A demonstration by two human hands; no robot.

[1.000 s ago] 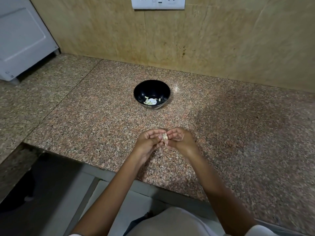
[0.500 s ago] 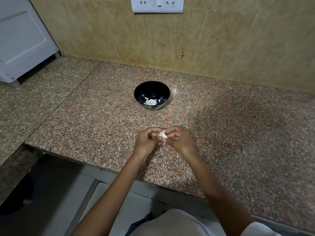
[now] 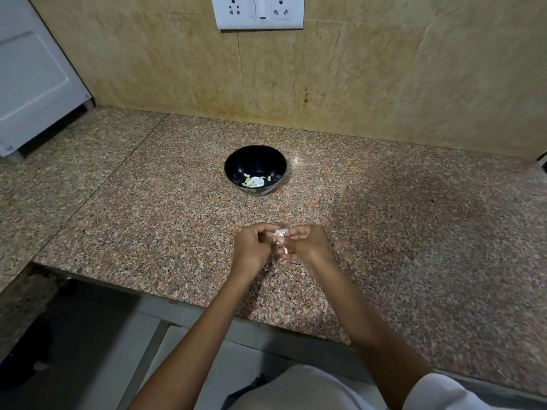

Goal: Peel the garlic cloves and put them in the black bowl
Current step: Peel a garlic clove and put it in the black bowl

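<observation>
A black bowl [image 3: 255, 165] stands in the middle of the granite counter [image 3: 148, 202] with a few pale peeled garlic cloves [image 3: 255, 181] at its bottom. Nearer to me, above the counter's front part, my left hand [image 3: 250, 247] and my right hand [image 3: 305, 242] meet fingertip to fingertip. Between them they pinch a small garlic clove [image 3: 280, 235] with whitish papery skin. Curled fingers hide most of the clove.
A tiled wall with a white socket plate [image 3: 260, 11] rises behind the counter. A white appliance [image 3: 32, 84] stands at the far left. The counter's front edge drops to a dark floor at the lower left.
Both hands stay together on the clove, their fingers shifting slightly around it. The camera view has tilted a little, so the bowl and hands sit lower in the picture.
</observation>
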